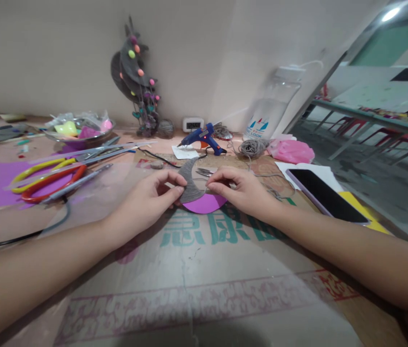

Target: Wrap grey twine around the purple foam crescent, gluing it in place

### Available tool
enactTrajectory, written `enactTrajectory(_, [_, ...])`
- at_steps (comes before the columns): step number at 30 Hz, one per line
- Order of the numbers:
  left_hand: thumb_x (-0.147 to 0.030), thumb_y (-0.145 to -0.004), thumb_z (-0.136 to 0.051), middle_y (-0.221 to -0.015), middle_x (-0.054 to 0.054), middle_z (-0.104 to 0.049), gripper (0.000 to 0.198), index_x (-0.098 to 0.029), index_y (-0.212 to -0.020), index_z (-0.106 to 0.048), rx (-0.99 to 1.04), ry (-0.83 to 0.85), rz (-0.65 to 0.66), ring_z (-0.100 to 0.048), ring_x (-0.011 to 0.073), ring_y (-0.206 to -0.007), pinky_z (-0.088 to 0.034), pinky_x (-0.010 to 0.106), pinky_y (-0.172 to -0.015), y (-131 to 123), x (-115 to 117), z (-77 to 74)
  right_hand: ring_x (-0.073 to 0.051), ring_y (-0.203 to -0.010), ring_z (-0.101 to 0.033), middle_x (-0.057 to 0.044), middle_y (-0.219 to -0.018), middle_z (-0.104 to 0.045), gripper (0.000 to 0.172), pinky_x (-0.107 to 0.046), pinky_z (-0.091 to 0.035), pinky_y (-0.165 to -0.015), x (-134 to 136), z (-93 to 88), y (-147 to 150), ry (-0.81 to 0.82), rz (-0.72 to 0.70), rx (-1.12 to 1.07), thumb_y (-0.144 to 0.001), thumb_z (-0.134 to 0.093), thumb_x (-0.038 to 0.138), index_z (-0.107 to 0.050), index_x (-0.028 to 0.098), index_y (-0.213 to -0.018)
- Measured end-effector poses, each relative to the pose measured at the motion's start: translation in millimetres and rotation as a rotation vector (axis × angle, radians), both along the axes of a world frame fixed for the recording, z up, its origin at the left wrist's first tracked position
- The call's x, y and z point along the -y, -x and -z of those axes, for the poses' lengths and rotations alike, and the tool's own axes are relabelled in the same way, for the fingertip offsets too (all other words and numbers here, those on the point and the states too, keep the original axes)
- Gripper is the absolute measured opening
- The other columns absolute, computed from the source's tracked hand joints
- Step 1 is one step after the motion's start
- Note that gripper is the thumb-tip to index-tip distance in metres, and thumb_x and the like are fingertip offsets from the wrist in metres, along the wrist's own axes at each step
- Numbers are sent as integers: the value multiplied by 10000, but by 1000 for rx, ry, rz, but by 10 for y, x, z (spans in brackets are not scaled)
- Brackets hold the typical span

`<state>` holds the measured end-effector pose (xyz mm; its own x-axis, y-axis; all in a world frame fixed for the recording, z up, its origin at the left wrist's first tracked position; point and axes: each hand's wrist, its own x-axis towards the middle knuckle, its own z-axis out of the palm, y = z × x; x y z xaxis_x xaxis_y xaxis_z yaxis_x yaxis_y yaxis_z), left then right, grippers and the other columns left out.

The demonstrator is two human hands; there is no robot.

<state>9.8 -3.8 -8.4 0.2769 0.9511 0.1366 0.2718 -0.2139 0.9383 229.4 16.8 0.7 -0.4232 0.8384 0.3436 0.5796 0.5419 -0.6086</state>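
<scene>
A crescent moon cut-out (191, 182) is partly wrapped in grey yarn, and its lower right end shows bare purple (206, 204). My left hand (155, 192) pinches the crescent's left edge between thumb and fingers. Closed in a pinch at the crescent's inner side, my right hand (238, 190) holds a thin grey yarn strand. From that side, yarn trails over the cardboard toward a grey yarn ball (253, 148). Small metal scissors (204, 172) lie just behind the crescent, partly hidden by my right hand.
A blue hot glue gun (204, 137) rests behind my hands. Red-and-yellow-handled scissors (54, 180) and a metal bowl (81, 139) are at left. On the right are a phone (327, 195), a pink bag (292, 150) and a water bottle (271, 106). A decorated moon (133, 72) hangs behind.
</scene>
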Motion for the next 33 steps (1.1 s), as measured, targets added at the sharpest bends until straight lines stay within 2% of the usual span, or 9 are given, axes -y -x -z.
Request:
enactTrajectory(6, [-240, -818, -541, -780, -8, -582, 98, -189, -896, -572, 32, -49, 3, -533, 118, -671, -408, 241, -608, 15, -60, 68, -147, -770, -587, -33, -817, -657, 125, -271, -433, -700, -35, 35, -21, -51, -23, 16, -838, -576, 260, -662, 172, -813])
enactTrajectory(10, [-216, -816, -534, -766, -16, -564, 76, -188, -872, -577, 35, -25, 13, -499, 109, -647, -382, 243, -605, 17, -67, 69, -149, -761, -583, -30, -810, -653, 117, -278, -435, -698, -50, 41, -22, -74, 17, 7, -837, -577, 257, -656, 177, -806])
enactTrajectory(15, [-214, -816, -537, -742, -25, -539, 75, -185, -874, -573, 100, 31, 18, -465, 96, -614, -360, 232, -575, 3, -65, 69, -150, -765, -585, -27, -824, -649, 90, -288, -447, -714, -135, 92, -57, -6, 39, 30, -827, -568, 218, -649, 182, -810])
enactTrajectory(17, [-223, -810, -546, -714, -30, -530, 81, -183, -876, -572, 147, 64, 2, -462, 95, -597, -357, 228, -561, -8, -65, 61, -150, -763, -577, -30, -849, -635, 113, -295, -453, -712, -183, 102, -84, 8, 64, 18, -822, -556, 194, -641, 184, -895])
enactTrajectory(20, [-234, -788, -574, -702, -31, -531, 92, -184, -864, -565, 256, 114, -44, -473, 96, -596, -362, 216, -544, -22, -66, 39, -154, -776, -560, -40, -906, -591, 225, -309, -461, -709, -206, 55, -116, -71, 163, -143, -841, -511, 196, -564, 189, -1059])
enactTrajectory(23, [-239, -773, -594, -714, -29, -538, 103, -189, -857, -564, 318, 147, -103, -483, 93, -605, -380, 204, -543, -27, -69, 22, -163, -826, -553, -46, -911, -566, 133, -321, -457, -747, -117, -42, -104, -197, 160, -216, -875, -472, 212, -535, 195, -991])
enactTrajectory(26, [-247, -782, -591, -754, -18, -561, 107, -192, -869, -562, 328, 148, -117, -508, 95, -623, -403, 203, -552, -22, -67, 22, -183, -901, -550, -56, -940, -583, 83, -346, -437, -821, 34, -100, -48, -300, 30, -57, -885, -494, 234, -547, 201, -940])
enactTrajectory(29, [-256, -799, -576, -775, -14, -575, 105, -199, -885, -555, 326, 134, -94, -534, 100, -637, -425, 210, -569, -12, -58, 23, -222, -1028, -532, -81, -1061, -602, 183, -394, -398, -909, 132, -79, 10, -317, -71, 130, -884, -523, 277, -557, 201, -1046])
enactTrajectory(33, [-256, -805, -579, -792, -16, -582, 101, -200, -885, -555, 299, 74, -122, -558, 102, -658, -448, 218, -609, -4, -45, -3, -221, -957, -550, -79, -1010, -623, 239, -380, -422, -845, 128, -14, 44, -208, -27, 176, -868, -551, 348, -569, 187, -1045])
